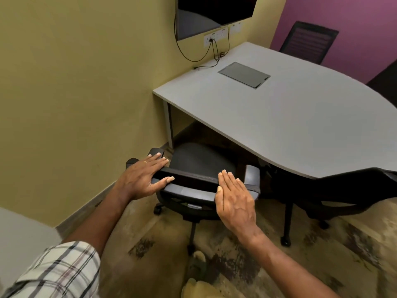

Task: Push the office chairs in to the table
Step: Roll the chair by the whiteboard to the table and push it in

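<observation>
A black office chair (199,162) stands right below me, its seat partly under the near edge of the grey table (290,117). My left hand (144,177) lies flat over the left end of the chair's backrest top, thumb along its near side. My right hand (235,201) rests with straight fingers against the right end of that top edge, not curled around it. A second black chair (343,190) sits to the right with its back at the table's curved edge. A third chair (309,41) stands behind the table by the purple wall.
The yellow wall (86,82) runs close on the left of the chair. A wall screen (212,11) hangs above sockets with cables (212,50) dropping to the table. A grey hatch (243,74) is set in the tabletop. Patterned carpet (279,265) covers the floor.
</observation>
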Demonstrator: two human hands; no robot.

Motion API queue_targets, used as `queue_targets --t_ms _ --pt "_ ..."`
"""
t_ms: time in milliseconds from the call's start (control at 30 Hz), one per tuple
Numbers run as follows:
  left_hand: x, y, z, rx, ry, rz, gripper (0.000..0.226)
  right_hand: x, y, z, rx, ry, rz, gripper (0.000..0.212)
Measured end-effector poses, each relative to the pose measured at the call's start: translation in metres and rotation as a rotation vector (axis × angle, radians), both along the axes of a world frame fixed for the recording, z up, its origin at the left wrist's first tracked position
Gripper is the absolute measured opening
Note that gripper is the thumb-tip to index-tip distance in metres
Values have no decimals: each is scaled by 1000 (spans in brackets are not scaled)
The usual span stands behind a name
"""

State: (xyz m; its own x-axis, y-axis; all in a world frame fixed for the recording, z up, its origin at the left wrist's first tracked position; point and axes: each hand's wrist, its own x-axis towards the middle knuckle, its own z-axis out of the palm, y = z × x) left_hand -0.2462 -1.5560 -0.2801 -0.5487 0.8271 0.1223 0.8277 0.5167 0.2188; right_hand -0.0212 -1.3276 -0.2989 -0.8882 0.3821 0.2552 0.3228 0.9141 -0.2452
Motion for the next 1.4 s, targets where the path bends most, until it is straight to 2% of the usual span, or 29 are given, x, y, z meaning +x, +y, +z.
queue_targets --t_ms 167,400,867,1133,1400 --pt "-54 42 -5 15 -4 -55 81 -43 30 -6 19 16 -66 55" --pt "-207 135 4 -27 -12 -137 86 -176 96 -9 4 -17 -166 55" --pt "-379 265 1 -63 -39 -322 92 -317 176 -4 34 -28 -360 52" --pt "-469 309 12 -73 -15 -420 80 -387 182 0 31 4 -434 52" --pt "-487 318 3 -67 4 -501 91 -398 181 1 17 -33 -501 55"
